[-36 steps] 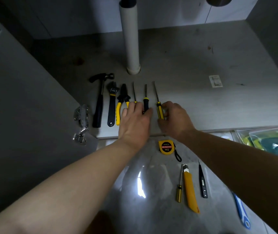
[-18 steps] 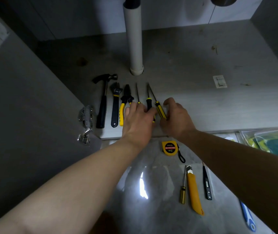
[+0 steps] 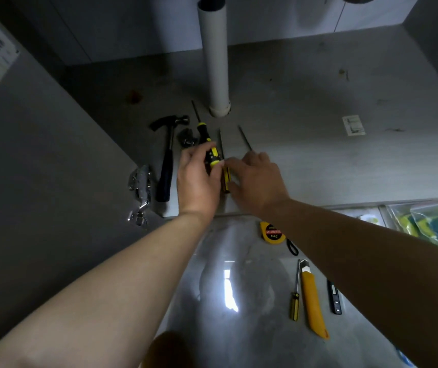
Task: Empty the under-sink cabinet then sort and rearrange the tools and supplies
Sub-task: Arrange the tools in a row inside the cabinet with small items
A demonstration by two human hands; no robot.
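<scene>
Tools lie in a row on the grey cabinet floor. My left hand is shut on a black-and-yellow screwdriver, lifted with its tip pointing away toward the pipe. My right hand covers the handle of another screwdriver, whose thin shaft sticks out past the fingers. Between the hands lies a yellow-handled screwdriver. Left of them are a black hammer and a wrench, partly hidden by my left hand. The pliers are hidden.
A white drain pipe rises just behind the row. A metal door hinge sits at the left. On the tiled floor lie a yellow tape measure, a small screwdriver, a yellow utility knife and a black tester pen. Plastic bags are at the right.
My left hand has picked up the black-and-yellow screwdriver from the row and moved it left and up. My right hand shifted slightly over the rightmost screwdriver.
</scene>
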